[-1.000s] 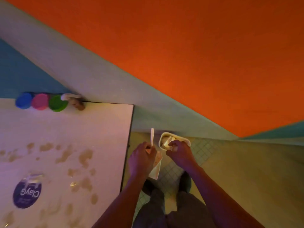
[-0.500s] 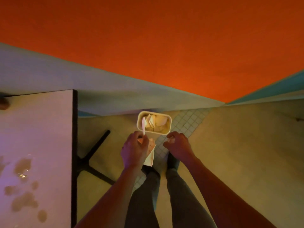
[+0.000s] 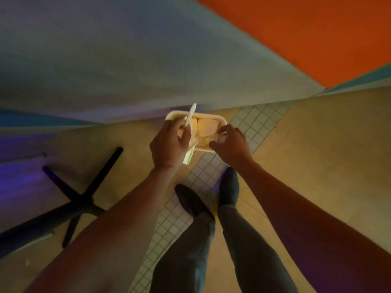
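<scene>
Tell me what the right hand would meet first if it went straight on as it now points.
Probably the rim of the pale container, beside the crumpled pieces. Depth is unclear: the right hand, pinching a small pale scrap, may pass above it.

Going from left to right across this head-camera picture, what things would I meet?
Black table base → left hand gripping a white utensil → cream container of pale crumpled pieces → right hand pinching a small pale scrap.
</scene>
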`<state>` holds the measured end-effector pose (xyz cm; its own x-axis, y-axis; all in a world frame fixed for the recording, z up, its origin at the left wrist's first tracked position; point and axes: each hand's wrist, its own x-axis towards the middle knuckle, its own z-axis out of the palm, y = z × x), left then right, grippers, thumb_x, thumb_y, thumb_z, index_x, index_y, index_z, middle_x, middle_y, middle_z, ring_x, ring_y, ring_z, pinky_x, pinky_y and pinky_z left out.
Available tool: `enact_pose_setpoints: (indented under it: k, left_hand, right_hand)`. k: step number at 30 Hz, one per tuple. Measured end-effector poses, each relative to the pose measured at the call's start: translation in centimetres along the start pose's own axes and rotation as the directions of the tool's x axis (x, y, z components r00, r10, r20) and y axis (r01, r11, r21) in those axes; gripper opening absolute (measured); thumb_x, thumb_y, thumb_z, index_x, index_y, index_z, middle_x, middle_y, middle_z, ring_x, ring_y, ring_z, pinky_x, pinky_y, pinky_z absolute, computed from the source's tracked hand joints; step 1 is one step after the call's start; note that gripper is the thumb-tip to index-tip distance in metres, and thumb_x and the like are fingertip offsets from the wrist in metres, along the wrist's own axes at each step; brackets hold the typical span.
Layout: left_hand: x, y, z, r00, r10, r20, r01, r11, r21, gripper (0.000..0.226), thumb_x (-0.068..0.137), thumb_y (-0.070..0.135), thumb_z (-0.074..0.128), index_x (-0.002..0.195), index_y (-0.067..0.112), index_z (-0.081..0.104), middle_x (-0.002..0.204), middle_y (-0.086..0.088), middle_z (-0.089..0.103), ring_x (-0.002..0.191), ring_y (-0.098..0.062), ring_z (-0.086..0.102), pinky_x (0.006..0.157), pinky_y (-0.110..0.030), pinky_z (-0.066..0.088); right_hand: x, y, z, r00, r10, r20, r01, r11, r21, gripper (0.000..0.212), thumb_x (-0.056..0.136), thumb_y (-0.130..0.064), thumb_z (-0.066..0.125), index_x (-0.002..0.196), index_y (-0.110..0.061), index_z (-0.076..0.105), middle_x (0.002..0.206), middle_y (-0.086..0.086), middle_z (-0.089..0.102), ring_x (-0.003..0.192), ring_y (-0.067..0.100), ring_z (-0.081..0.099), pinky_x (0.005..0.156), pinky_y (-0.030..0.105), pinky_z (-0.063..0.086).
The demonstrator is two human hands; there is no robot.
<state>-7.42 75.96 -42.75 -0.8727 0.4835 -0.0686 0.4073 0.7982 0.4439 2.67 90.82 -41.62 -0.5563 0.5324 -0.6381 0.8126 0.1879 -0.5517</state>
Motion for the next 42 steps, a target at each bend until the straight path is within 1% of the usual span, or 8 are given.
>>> enact_pose_setpoints:
  k: [6,11,17,21,26,29,34,42]
  left_hand:
    - [4.4,-4.7,9.2,0.988,0.127,-0.090,-0.126,0.992,0.018,0.019,0.096,0.040,0.056,0.099,0.024,0.066,0.100,0.005,0.065,0.085,-0.020,0.064,0.059,-0.029,0.043]
    - [5.8,-7.3,15.2,0.973,0.180,-0.146,-0.176,0.984,0.038,0.018,0.097,0.041,0.058,0.096,0.025,0.066,0.097,0.006,0.065,0.087,-0.015,0.059,0.058,-0.026,0.035]
    - [6.3,-10.7,19.5,0.969,0.247,-0.016,-0.246,0.968,0.058,0.023,0.097,0.043,0.054,0.107,0.026,0.068,0.110,0.006,0.065,0.099,-0.021,0.060,0.072,-0.034,0.045]
    - [6.6,-12.4,20.9,0.949,0.278,0.148,-0.298,0.944,0.141,0.031,0.095,0.051,0.049,0.111,0.031,0.066,0.119,0.004,0.061,0.105,-0.029,0.058,0.081,-0.043,0.047]
    - [6.6,-11.9,20.3,0.937,0.245,0.248,-0.311,0.909,0.276,0.042,0.095,0.054,0.040,0.121,0.032,0.065,0.131,0.001,0.058,0.112,-0.036,0.052,0.086,-0.046,0.044]
    - [6.3,-10.9,19.5,0.942,0.152,0.299,-0.242,0.925,0.292,0.047,0.094,0.057,0.037,0.128,0.035,0.061,0.143,-0.001,0.052,0.122,-0.038,0.047,0.094,-0.049,0.042]
    - [5.8,-9.8,17.1,0.917,0.009,0.398,-0.161,0.923,0.350,0.058,0.097,0.059,0.041,0.151,0.039,0.033,0.162,0.002,0.028,0.145,-0.036,0.028,0.113,-0.052,0.027]
    - [2.4,-6.6,7.4,0.926,0.041,0.376,-0.162,0.941,0.297,0.064,0.095,0.054,0.048,0.153,0.037,0.026,0.162,0.002,0.025,0.144,-0.033,0.028,0.105,-0.054,0.040]
  right_hand:
    - [8.5,3.2,5.7,0.997,-0.046,-0.066,0.045,0.999,-0.007,0.048,0.074,-0.039,0.077,0.116,-0.024,0.057,0.119,0.000,0.061,0.096,0.018,0.057,0.073,0.028,0.043]
    - [13.2,6.0,10.1,0.997,-0.071,-0.035,0.069,0.997,-0.046,0.051,0.073,-0.038,0.077,0.119,-0.023,0.059,0.121,0.001,0.062,0.100,0.020,0.059,0.075,0.027,0.040]
    - [15.7,8.0,13.8,0.996,-0.092,-0.001,0.091,0.987,-0.130,0.055,0.078,-0.034,0.076,0.127,-0.019,0.055,0.129,0.006,0.053,0.112,0.028,0.056,0.088,0.039,0.049]
    - [16.6,8.5,15.1,0.996,-0.081,0.024,0.084,0.972,-0.220,0.056,0.083,-0.033,0.072,0.133,-0.018,0.053,0.137,0.008,0.046,0.120,0.035,0.053,0.098,0.045,0.047]
    - [16.7,8.1,14.9,0.997,-0.012,0.076,0.030,0.972,-0.233,0.071,0.080,-0.034,0.074,0.141,-0.014,0.044,0.142,0.010,0.042,0.125,0.037,0.049,0.101,0.046,0.045]
    - [15.9,7.5,13.9,0.992,0.016,0.129,0.018,0.966,-0.259,0.074,0.082,-0.034,0.072,0.144,-0.010,0.038,0.142,0.013,0.041,0.125,0.035,0.048,0.100,0.045,0.045]
    - [13.4,6.3,11.4,0.990,0.025,0.138,0.017,0.956,-0.293,0.066,0.084,-0.031,0.068,0.140,-0.008,0.042,0.140,0.015,0.045,0.123,0.035,0.051,0.093,0.040,0.046]
    - [6.4,2.0,5.8,0.990,-0.052,0.129,0.087,0.954,-0.285,0.066,0.086,-0.035,0.066,0.146,-0.017,0.042,0.143,0.013,0.049,0.125,0.033,0.052,0.101,0.041,0.046]
